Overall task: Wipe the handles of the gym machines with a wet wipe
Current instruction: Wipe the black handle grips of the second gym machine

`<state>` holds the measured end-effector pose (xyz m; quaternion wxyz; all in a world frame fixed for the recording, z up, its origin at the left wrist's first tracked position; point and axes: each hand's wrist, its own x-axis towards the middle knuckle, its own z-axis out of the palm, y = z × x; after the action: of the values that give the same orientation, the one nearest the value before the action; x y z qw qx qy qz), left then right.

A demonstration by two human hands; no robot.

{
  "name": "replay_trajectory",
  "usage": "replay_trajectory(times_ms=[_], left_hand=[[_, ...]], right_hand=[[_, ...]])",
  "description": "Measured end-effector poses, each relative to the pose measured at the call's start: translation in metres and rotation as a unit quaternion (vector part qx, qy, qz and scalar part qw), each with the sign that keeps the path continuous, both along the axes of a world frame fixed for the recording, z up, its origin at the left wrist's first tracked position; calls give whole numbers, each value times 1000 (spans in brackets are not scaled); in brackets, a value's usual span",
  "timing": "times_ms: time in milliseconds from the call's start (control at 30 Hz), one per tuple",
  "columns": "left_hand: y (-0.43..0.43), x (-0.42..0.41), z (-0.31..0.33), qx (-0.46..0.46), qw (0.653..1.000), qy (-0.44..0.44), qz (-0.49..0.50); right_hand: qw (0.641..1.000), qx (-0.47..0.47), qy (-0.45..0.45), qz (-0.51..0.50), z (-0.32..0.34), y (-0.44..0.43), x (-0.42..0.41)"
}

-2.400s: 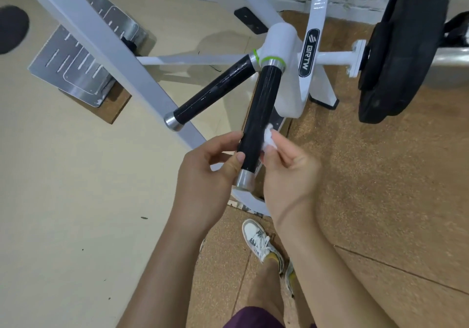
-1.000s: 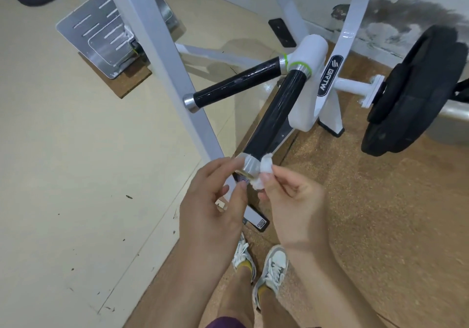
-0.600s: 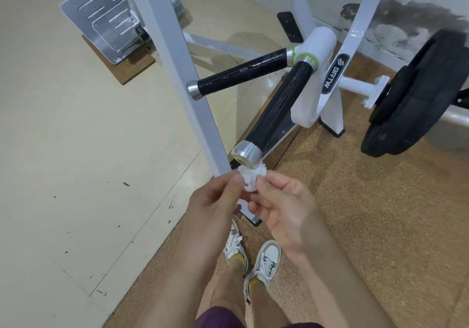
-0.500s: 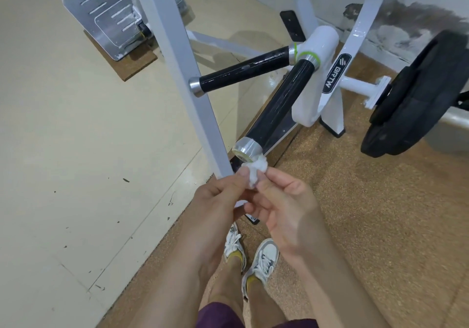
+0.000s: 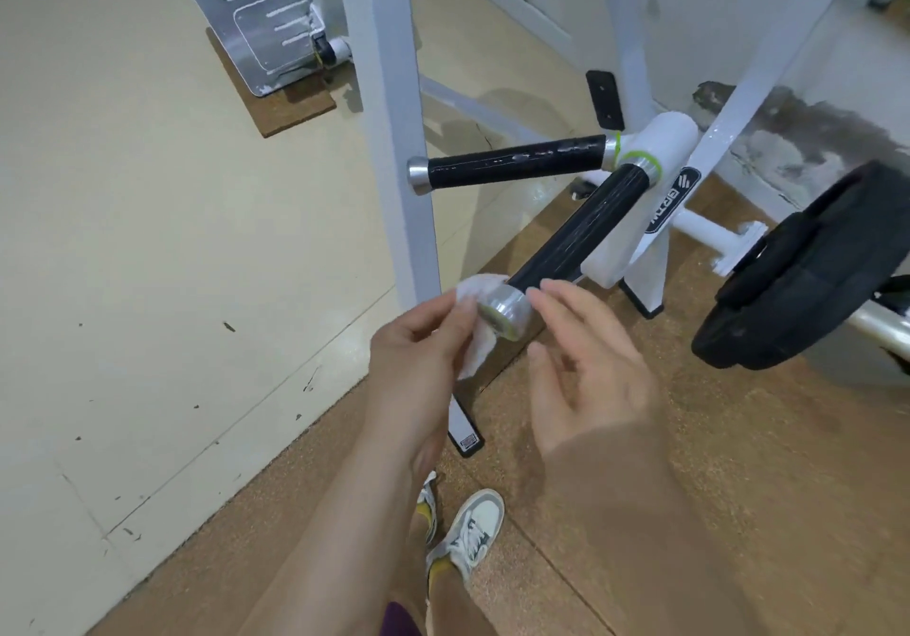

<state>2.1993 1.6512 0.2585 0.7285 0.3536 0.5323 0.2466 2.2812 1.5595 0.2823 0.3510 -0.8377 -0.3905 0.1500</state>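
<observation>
Two black handles with silver end caps branch from a white hub on the gym machine. The near handle (image 5: pixel 576 231) points toward me, its silver cap (image 5: pixel 504 311) between my hands. My left hand (image 5: pixel 418 355) pinches a white wet wipe (image 5: pixel 475 320) against the left side of that cap. Just right of the cap, my right hand (image 5: pixel 586 369) hovers with fingers spread and holds nothing. The far handle (image 5: pixel 512 167) runs to the left, untouched, with pale streaks on its grip.
A white frame post (image 5: pixel 394 143) stands just left of the handles. A black weight plate (image 5: pixel 807 271) hangs on a bar at right. A metal footplate (image 5: pixel 261 20) lies at the back left. My shoes (image 5: pixel 468 532) stand on brown cork flooring beside cream floor.
The wipe has passed from between both hands into the left hand alone, now on the left of the end cap. My right hand has let go and opened.
</observation>
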Motion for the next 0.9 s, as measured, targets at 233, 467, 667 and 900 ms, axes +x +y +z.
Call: replay_trajectory(times_ms=[233, 467, 667, 900], left_hand=[[12, 4, 5, 71, 997, 31, -16], [32, 6, 18, 162, 984, 3, -72], [39, 23, 14, -96, 985, -136, 36], [30, 19, 6, 100, 990, 60, -82]], right_hand=[[995, -47, -75, 52, -4, -2, -4], [994, -77, -43, 63, 4, 2, 6], [999, -20, 24, 22, 8, 5, 8], [997, -51, 13, 57, 7, 8, 11]])
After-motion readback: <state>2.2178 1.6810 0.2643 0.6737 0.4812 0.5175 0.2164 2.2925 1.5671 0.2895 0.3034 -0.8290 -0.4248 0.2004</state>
